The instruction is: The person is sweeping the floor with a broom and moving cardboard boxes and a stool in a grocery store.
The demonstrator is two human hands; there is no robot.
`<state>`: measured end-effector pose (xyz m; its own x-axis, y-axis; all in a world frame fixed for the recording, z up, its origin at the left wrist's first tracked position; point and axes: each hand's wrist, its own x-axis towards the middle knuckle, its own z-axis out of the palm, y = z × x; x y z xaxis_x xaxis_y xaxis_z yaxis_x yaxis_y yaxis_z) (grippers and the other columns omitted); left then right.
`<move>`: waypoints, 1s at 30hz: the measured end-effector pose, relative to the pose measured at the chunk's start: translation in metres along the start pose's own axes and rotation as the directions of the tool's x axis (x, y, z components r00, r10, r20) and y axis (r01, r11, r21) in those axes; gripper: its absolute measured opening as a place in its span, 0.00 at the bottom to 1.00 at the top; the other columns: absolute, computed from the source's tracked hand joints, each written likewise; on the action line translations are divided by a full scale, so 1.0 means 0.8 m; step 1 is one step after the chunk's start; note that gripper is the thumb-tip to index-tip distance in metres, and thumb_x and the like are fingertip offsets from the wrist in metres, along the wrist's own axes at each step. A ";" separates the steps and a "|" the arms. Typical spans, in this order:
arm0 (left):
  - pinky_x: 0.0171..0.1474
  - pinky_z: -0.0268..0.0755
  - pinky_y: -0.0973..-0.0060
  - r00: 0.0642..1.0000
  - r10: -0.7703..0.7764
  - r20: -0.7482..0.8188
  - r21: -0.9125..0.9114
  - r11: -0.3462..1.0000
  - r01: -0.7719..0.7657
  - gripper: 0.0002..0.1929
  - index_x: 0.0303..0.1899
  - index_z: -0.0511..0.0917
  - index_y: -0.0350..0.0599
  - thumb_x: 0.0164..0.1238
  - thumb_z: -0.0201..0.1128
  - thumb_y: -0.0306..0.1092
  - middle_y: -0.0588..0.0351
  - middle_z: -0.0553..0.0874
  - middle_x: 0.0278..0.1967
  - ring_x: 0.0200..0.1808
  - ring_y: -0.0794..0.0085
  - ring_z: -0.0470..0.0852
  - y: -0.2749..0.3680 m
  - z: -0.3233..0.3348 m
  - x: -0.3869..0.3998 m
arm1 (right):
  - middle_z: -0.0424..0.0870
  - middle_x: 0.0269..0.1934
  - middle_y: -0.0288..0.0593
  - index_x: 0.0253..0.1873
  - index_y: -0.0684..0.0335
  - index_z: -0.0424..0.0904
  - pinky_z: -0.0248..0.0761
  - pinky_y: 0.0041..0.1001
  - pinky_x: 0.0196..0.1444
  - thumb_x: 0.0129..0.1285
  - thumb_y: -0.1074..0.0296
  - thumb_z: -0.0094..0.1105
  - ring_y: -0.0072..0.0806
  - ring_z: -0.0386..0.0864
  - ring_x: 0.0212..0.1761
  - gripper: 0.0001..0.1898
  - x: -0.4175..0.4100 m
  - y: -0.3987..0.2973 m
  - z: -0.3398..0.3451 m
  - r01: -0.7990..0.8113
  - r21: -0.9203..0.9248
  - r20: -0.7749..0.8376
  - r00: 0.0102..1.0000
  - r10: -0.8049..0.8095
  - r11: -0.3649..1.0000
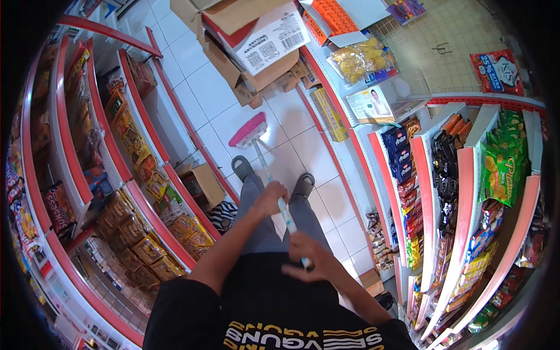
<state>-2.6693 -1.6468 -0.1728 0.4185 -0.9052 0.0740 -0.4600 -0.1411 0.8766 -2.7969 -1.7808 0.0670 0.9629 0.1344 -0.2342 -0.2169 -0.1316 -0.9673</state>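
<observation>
A push broom with a pink-and-white head reaches forward across the floor ahead of my feet. Its pale, blue-patterned handle slants back towards my waist. My left hand is wrapped around the handle at about its middle. Closer to my body, my right hand holds the handle near its upper end, with some fingers stretched out. The broom head lies just beyond my left sandal; my right sandal is planted farther right.
White floor tiles run between two shelf rows with red edges. Open cardboard boxes block part of the aisle ahead. Packaged snacks fill the left shelves and right shelves. A small carton sits on the bottom left shelf.
</observation>
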 end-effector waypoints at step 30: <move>0.70 0.59 0.49 0.783 -0.148 -0.605 0.643 0.489 0.589 0.66 0.71 0.47 0.35 0.31 0.87 0.45 0.26 0.52 0.69 0.69 0.35 0.57 -0.423 -0.066 0.275 | 0.82 0.28 0.59 0.39 0.62 0.75 0.71 0.54 0.36 0.67 0.59 0.56 0.61 0.80 0.32 0.11 -0.302 0.468 0.085 -0.936 0.034 -0.231 0.333 0.914 0.350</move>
<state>-2.3802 -1.7775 -0.4285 0.8691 -0.4453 0.2156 -0.4820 -0.8602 0.1666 -3.1215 -1.7957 -0.2453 0.1598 -0.3028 -0.9396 -0.9828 -0.1381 -0.1227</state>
